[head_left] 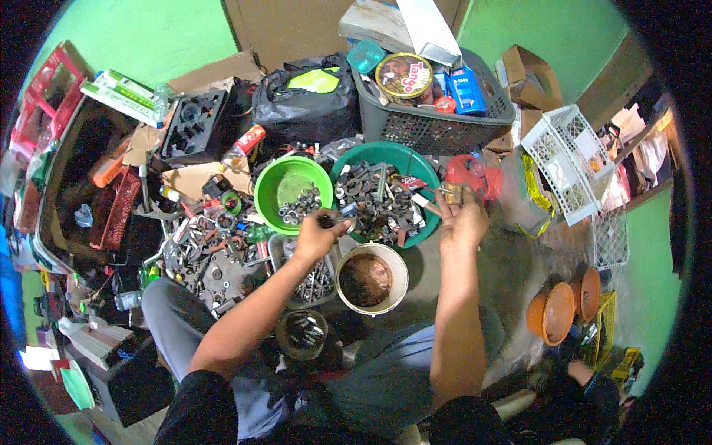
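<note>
My left hand is closed in a pinch above the rim between the lime green basin and the dark green basin. Something small and metallic shows at its fingertips, too small to name. On the right, my right hand grips a small brass-coloured metal piece beside the dark green basin. Nuts lie in the lime green basin. Mixed metal parts fill the dark green one. Below my hands stands a white bucket with a brown, rusty-looking inside.
Bolts lie in a clear tub near a small round container. Loose hardware covers the floor at left. Behind stand a grey laundry basket and a black bag. Orange pots and a white crate are at right.
</note>
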Available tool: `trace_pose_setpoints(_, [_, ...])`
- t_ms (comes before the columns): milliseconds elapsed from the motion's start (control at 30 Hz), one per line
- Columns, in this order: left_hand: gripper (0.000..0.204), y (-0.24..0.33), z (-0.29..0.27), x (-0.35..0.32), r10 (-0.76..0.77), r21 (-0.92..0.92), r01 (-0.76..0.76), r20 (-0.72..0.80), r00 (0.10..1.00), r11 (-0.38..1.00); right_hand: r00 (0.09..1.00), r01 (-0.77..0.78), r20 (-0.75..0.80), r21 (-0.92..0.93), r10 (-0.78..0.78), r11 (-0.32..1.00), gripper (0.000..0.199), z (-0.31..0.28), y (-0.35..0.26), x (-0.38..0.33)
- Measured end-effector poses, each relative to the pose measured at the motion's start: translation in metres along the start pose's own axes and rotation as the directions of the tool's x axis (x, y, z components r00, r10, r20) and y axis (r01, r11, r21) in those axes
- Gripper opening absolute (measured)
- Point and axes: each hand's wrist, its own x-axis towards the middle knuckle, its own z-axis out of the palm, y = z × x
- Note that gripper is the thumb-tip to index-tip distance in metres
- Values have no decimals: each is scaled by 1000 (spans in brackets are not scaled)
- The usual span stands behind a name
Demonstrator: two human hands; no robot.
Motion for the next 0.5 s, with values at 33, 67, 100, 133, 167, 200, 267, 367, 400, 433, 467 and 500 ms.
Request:
trace_pose_setpoints(33, [42, 7, 18, 3, 10, 124, -7, -21, 1000, 992, 1000, 12, 21, -39, -11, 999, 17, -6, 2, 8])
trace_pose_setpoints(67, [45, -1, 34, 16, -49, 121, 50, -10, 999, 991, 999, 21, 52, -76, -17, 997, 18, -8, 6, 12])
trace_pose_setpoints(100, [44, -13, 48, 20, -44, 133, 47, -25, 999, 990, 996, 29, 85, -113, -20, 993, 18, -10, 9, 16])
trace_pose_setpoints(133, [44, -15, 64, 25, -84, 176, 88, -29, 996, 980, 996, 22, 87, -157, -8, 987, 18, -12, 11, 18])
trace_pose_setpoints(167, [44, -22, 74, 32, -117, 219, 124, -46, 992, 968, 994, 31, 110, -212, -8, 977, 18, -10, 13, 17])
trace_pose_setpoints(200, [48, -31, 78, 38, -77, 151, 79, -21, 997, 985, 990, 41, 138, -266, -3, 963, 18, -7, 16, 16])
trace_pose_setpoints(267, [33, -64, 90, 53, 25, 178, -19, -32, 999, 984, 979, 47, 202, -333, 23, 942, 17, -6, 27, 23])
trace_pose_setpoints(367, [34, -33, 92, 41, -25, 206, 24, 0, 1000, 978, 966, 141, 257, -510, -6, 848, 18, -13, 29, 37])
trace_pose_setpoints(400, [38, -27, 80, 39, -11, 215, 9, 11, 1000, 977, 958, 129, 284, -501, 22, 856, 19, -5, 31, 30])
trace_pose_setpoints(433, [43, -7, 71, 32, 4, 222, -12, 38, 999, 975, 948, 146, 317, -493, 21, 858, 19, -3, 32, 28])
trace_pose_setpoints(467, [54, 20, 53, 27, -59, 144, 34, 175, 983, 989, 936, 163, 352, -483, 20, 861, 18, 2, 33, 25])
trace_pose_setpoints(500, [59, 32, 38, 21, -20, 50, 10, 206, 978, 999, 918, 177, 395, -469, 27, 865, 18, 11, 36, 18])
